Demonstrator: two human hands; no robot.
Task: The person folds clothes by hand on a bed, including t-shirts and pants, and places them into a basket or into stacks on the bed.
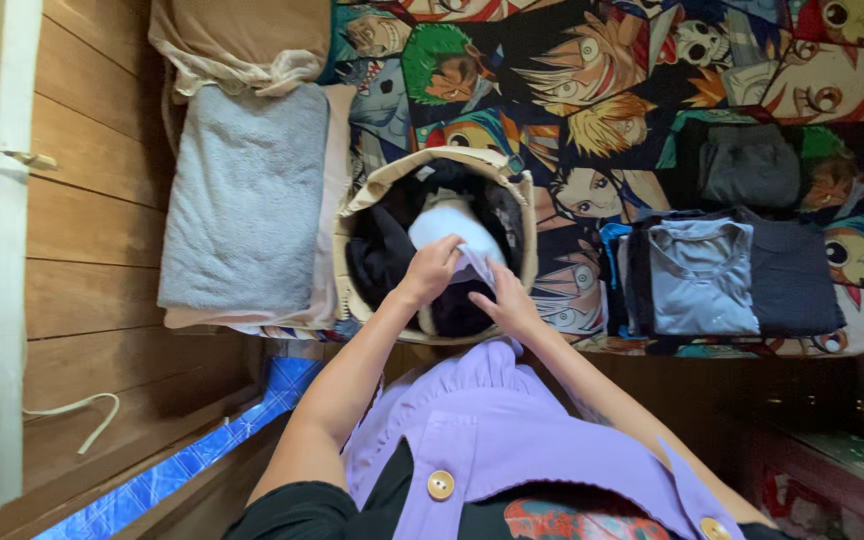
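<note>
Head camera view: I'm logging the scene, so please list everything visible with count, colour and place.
Laundry basket: one, beige, on the bed, centre, holding dark clothes.
White cloth: one, white, in the basket, under both hands.
Bedsheet: one, many-coloured cartoon print, covering the bed.
Grey towel: one, grey, folded, left of the basket.
Tan cloth: one, tan, top left, above the towel.
Grey shirt: one, grey, folded, right of the basket, on dark folded clothes.
Dark grey garment: one, folded, upper right.
Wooden wall: brown planks, left.
Purple top: one, purple with buttons, worn by the person, bottom.
Left hand: on the white cloth.
Right hand: gripping the white cloth's edge.
</note>
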